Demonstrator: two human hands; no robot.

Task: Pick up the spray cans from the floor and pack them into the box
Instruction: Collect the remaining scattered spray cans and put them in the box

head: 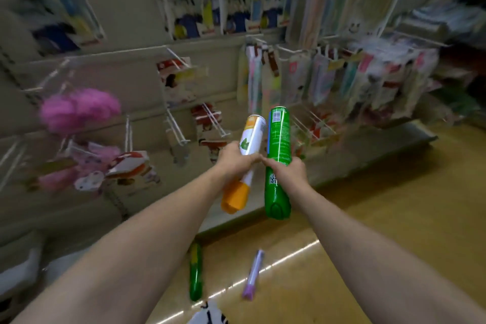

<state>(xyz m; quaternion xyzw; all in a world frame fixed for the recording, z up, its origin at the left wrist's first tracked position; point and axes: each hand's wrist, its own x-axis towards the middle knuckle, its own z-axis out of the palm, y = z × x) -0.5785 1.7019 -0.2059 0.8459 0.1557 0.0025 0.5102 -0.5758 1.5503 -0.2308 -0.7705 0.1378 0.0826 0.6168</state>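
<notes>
**Q:** Cans in hand?

**A:** Two, both lifted clear of the floor and held out in front of the shelving. Tall glossy green spray can with a white label panel [278, 160], gripped round its middle by the right hand [288, 170], fingers wrapped closed; cap end pointing down toward the camera, base end up. White spray can with an orange cap and green leaf print [248, 155], clasped by the left hand [234, 159], likewise closed round the body; tilted, orange cap lowest. Cans side by side, near each other; hands almost touching at the knuckles.

**Q:** Cans remaining below?

**A:** Two, lying on the yellowish wooden floor [394, 218]. Slim green spray can [196, 272], lying lengthwise just beside the shelf base. Slim pale can with a purple cap [253, 275], a little to its right, purple end nearest the camera. Both blurred; label details unreadable.

**Q:** Surroundings?

**A:** Beige store shelving with white wire hooks [178, 129] carrying packaged goods. Fluffy pink bath puff [79, 109] hanging at left. Row of hanging packets in mixed colours [328, 79] at right. White-and-black object [207, 313] at the bottom edge, cut off and not identifiable. Packing box not identifiable in this view.
</notes>
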